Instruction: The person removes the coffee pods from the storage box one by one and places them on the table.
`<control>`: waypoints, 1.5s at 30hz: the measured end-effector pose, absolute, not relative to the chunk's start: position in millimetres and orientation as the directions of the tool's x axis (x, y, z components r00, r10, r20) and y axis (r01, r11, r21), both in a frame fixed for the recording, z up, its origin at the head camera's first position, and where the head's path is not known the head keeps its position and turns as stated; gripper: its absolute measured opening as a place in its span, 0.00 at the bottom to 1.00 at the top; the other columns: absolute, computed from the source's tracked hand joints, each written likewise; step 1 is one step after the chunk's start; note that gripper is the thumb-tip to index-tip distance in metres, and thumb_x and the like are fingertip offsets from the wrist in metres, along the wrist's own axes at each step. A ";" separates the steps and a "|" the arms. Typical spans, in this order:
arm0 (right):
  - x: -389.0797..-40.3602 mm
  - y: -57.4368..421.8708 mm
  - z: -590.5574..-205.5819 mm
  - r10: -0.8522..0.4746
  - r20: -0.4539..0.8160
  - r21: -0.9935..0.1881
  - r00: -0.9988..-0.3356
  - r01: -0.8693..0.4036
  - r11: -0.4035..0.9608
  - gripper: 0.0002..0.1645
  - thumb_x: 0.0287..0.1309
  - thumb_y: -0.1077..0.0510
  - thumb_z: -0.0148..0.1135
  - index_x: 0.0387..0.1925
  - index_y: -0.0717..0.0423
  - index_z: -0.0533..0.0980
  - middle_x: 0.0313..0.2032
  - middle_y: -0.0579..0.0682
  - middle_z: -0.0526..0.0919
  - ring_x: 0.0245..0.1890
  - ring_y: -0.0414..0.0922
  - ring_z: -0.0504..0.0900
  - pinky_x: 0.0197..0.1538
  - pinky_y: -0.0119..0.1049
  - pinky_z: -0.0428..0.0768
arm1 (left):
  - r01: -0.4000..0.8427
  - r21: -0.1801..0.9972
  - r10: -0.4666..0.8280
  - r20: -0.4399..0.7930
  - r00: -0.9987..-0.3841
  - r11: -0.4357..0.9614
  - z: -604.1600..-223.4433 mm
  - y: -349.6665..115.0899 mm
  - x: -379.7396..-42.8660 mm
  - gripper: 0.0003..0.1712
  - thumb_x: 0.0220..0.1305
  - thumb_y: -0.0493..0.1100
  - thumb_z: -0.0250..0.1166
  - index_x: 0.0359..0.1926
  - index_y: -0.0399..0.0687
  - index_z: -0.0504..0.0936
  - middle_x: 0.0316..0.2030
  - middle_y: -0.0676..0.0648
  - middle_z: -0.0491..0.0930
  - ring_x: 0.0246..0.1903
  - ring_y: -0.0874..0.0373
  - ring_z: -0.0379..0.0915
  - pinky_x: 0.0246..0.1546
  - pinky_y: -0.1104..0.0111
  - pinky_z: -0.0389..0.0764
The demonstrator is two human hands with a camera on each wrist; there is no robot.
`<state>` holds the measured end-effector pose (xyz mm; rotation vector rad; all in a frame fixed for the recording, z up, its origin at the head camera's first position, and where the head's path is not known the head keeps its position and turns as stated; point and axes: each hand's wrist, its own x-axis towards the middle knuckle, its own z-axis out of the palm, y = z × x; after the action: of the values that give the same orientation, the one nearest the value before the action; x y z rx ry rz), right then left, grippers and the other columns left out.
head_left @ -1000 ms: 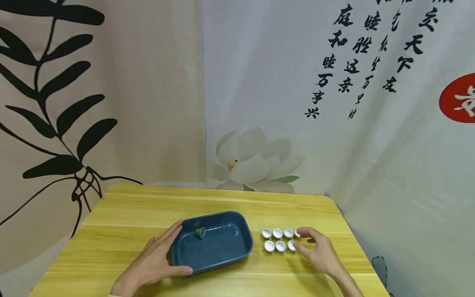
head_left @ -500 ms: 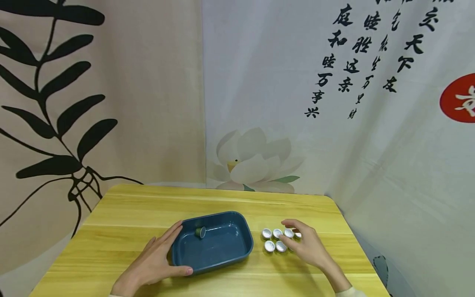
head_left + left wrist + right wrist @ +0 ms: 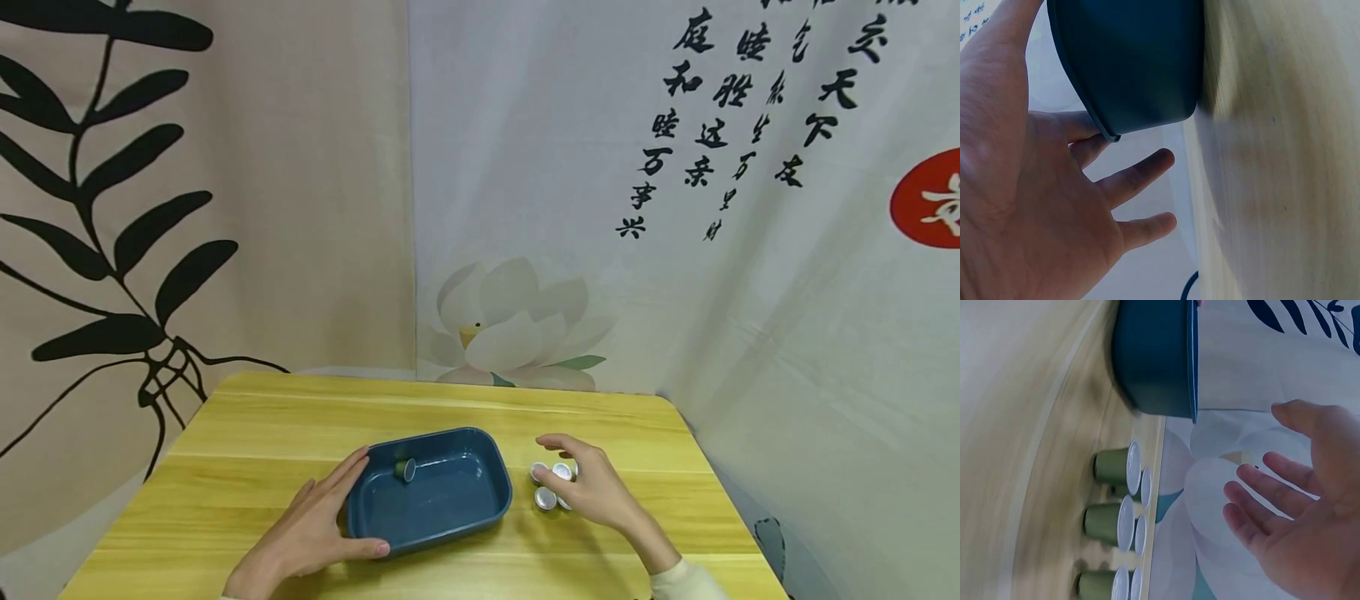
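Observation:
My left hand (image 3: 311, 529) holds the left end of a dark blue rectangular tray (image 3: 457, 492), thumb at the near side and fingers at the far rim. In the left wrist view, the ring and little fingers of this hand (image 3: 1047, 200) stick out free of the tray wall (image 3: 1135, 69). One green coffee capsule (image 3: 405, 470) lies on its side in the tray. Right of it, several more capsules (image 3: 545, 498) stand in two rows, silver lids up. My right hand (image 3: 596, 492) hovers over them, partly hiding the rows; its fingers (image 3: 1272, 494) are spread and hold nothing.
Everything stands on a yellow wood-grain table (image 3: 360, 408). Behind it hang cloth backdrops (image 3: 322, 208) printed with a plant, a lotus and writing. Just left of the nearest capsules rises the tray's right end (image 3: 1154, 362).
My right hand has moved left along the capsule rows, from their right end toward the tray side. The left hand, the tray and the capsule in it have stayed put.

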<state>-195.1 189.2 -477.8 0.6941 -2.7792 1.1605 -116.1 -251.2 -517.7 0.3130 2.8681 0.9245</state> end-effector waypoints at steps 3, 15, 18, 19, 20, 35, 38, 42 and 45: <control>-196.8 181.8 -476.8 -0.421 0.238 -0.651 -0.875 -0.465 0.600 0.26 0.75 0.47 0.76 0.70 0.46 0.84 0.65 0.45 0.91 0.65 0.54 0.89 0.60 0.43 0.90 | 0.159 0.591 0.230 -0.046 -0.972 0.791 -517.5 -251.4 -116.6 0.83 0.51 0.82 0.82 0.93 0.47 0.53 0.92 0.39 0.51 0.83 0.26 0.65 0.78 0.13 0.49; -200.3 150.8 -473.8 -0.537 0.234 -0.609 -0.810 -0.553 0.568 0.29 0.77 0.46 0.73 0.72 0.51 0.82 0.65 0.51 0.91 0.65 0.56 0.89 0.65 0.51 0.89 | 0.171 0.591 0.236 -0.034 -0.971 0.789 -518.7 -252.7 -116.5 0.83 0.51 0.82 0.82 0.92 0.45 0.53 0.92 0.39 0.52 0.82 0.26 0.66 0.78 0.13 0.50; -200.5 141.8 -473.7 -0.561 0.195 -0.612 -0.804 -0.547 0.571 0.31 0.78 0.45 0.72 0.73 0.54 0.81 0.67 0.54 0.90 0.66 0.57 0.88 0.68 0.59 0.87 | 0.170 0.590 0.234 -0.033 -0.972 0.790 -519.0 -252.6 -116.0 0.83 0.51 0.82 0.82 0.92 0.46 0.53 0.92 0.39 0.52 0.83 0.26 0.66 0.78 0.13 0.50; -200.5 138.8 -473.3 -0.571 0.179 -0.617 -0.801 -0.544 0.569 0.32 0.78 0.44 0.72 0.74 0.54 0.80 0.68 0.55 0.89 0.67 0.58 0.87 0.69 0.61 0.87 | 0.169 0.588 0.232 -0.033 -0.972 0.791 -519.1 -252.6 -116.0 0.83 0.50 0.82 0.82 0.92 0.46 0.53 0.92 0.39 0.52 0.83 0.26 0.66 0.78 0.13 0.50; -200.6 135.8 -472.9 -0.581 0.166 -0.621 -0.797 -0.542 0.566 0.33 0.79 0.43 0.72 0.74 0.55 0.80 0.69 0.55 0.88 0.68 0.59 0.87 0.70 0.63 0.86 | 0.168 0.587 0.231 -0.034 -0.972 0.792 -519.2 -252.6 -116.0 0.83 0.50 0.82 0.82 0.92 0.46 0.53 0.92 0.39 0.52 0.83 0.26 0.65 0.78 0.13 0.50; -209.2 93.1 -470.7 -0.700 0.135 -0.559 -0.701 -0.638 0.530 0.31 0.79 0.44 0.71 0.73 0.51 0.80 0.71 0.50 0.88 0.72 0.50 0.86 0.75 0.53 0.86 | 0.168 0.582 0.229 -0.033 -0.973 0.796 -519.9 -254.1 -116.4 0.83 0.50 0.82 0.81 0.93 0.47 0.53 0.92 0.39 0.53 0.83 0.27 0.66 0.79 0.14 0.51; -210.3 85.1 -470.0 -0.721 0.125 -0.533 -0.682 -0.659 0.531 0.31 0.78 0.44 0.72 0.74 0.51 0.80 0.71 0.50 0.88 0.71 0.50 0.87 0.75 0.51 0.87 | 0.165 0.583 0.228 -0.036 -0.973 0.796 -519.7 -253.8 -115.7 0.83 0.50 0.83 0.81 0.93 0.47 0.53 0.92 0.39 0.53 0.83 0.26 0.65 0.79 0.14 0.51; -211.8 74.7 -469.3 -0.742 0.107 -0.508 -0.661 -0.678 0.531 0.32 0.78 0.44 0.72 0.75 0.53 0.80 0.71 0.50 0.87 0.70 0.50 0.87 0.74 0.48 0.87 | 0.165 0.583 0.228 -0.036 -0.973 0.795 -519.5 -253.6 -115.1 0.83 0.51 0.83 0.81 0.93 0.47 0.53 0.92 0.39 0.53 0.83 0.27 0.66 0.78 0.14 0.52; -212.6 67.3 -468.7 -0.751 0.087 -0.508 -0.654 -0.678 0.532 0.32 0.78 0.44 0.71 0.75 0.52 0.80 0.72 0.49 0.87 0.71 0.48 0.87 0.74 0.46 0.87 | 0.170 0.584 0.233 -0.033 -0.972 0.793 -519.1 -253.8 -115.2 0.82 0.51 0.82 0.81 0.93 0.47 0.53 0.92 0.39 0.53 0.83 0.27 0.66 0.78 0.14 0.51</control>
<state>-212.6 67.3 -468.7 1.3483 -2.8718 0.8489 -115.2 -253.8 -519.1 0.3243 2.8762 0.9223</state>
